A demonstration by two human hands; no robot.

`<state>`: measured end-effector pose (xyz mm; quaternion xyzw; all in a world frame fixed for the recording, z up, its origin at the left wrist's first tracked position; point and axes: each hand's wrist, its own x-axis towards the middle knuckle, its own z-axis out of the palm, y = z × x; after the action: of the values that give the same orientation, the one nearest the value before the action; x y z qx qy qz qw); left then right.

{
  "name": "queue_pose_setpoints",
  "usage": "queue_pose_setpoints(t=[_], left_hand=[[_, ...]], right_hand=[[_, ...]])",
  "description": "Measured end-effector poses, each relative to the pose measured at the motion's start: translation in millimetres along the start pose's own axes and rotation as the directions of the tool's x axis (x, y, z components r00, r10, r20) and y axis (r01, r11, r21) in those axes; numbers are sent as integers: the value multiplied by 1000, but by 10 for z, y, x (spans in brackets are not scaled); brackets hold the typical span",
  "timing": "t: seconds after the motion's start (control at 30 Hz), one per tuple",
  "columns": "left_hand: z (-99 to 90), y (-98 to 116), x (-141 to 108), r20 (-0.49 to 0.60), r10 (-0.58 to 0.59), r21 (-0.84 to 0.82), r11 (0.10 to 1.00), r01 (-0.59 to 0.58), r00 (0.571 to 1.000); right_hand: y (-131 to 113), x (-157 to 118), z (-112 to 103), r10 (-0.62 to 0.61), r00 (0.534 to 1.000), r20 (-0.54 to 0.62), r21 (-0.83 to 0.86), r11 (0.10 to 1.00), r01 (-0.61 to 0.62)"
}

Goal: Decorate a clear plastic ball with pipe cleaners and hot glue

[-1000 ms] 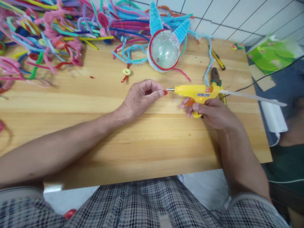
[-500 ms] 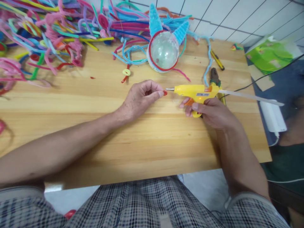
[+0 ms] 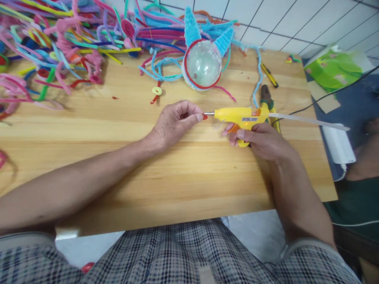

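Observation:
My left hand (image 3: pixel 180 120) pinches a small red piece (image 3: pixel 205 117) between thumb and forefinger; its exact kind is too small to make out. In my right hand (image 3: pixel 263 138) is a yellow hot glue gun (image 3: pixel 237 114), with fingers round its handle by the orange trigger. A clear glue stick (image 3: pixel 308 119) juts from the gun's back end. The metal nozzle points left and meets or nearly meets the red piece. Beyond the hands rests a clear round ball (image 3: pixel 203 64) with a red rim and two fuzzy blue ear-like cones (image 3: pixel 192 28).
Many coloured pipe cleaners (image 3: pixel 65 43) are heaped at the back left. Pliers (image 3: pixel 266 96) and a yellow utility knife (image 3: pixel 269 75) lie behind the glue gun. A black cord (image 3: pixel 325 96) crosses the right edge. A white power bank-like box (image 3: pixel 339 144) and part of another person are at right.
The glue gun has shifted slightly left, bringing its nozzle closer to the red piece. My left hand keeps its pinch and has hardly moved.

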<state>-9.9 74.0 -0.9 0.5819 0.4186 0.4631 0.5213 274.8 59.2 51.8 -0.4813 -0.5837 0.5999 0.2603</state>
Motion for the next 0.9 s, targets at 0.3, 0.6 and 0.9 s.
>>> queue_pose_setpoints(t=[0.3, 0.6, 0.9], left_hand=[[-3, 6, -8, 8, 4, 20, 1000, -4, 1000], [0, 4, -1, 5, -4, 26, 1000, 4, 1000], [0, 3, -8, 5, 14, 30, 999, -15, 1000]], right_hand=[[-16, -21, 10, -2, 999, -32, 16, 1000, 3], [2, -11, 2, 5, 1000, -7, -10, 1000, -5], [0, -23, -6, 1, 1000, -18, 9, 1000, -1]])
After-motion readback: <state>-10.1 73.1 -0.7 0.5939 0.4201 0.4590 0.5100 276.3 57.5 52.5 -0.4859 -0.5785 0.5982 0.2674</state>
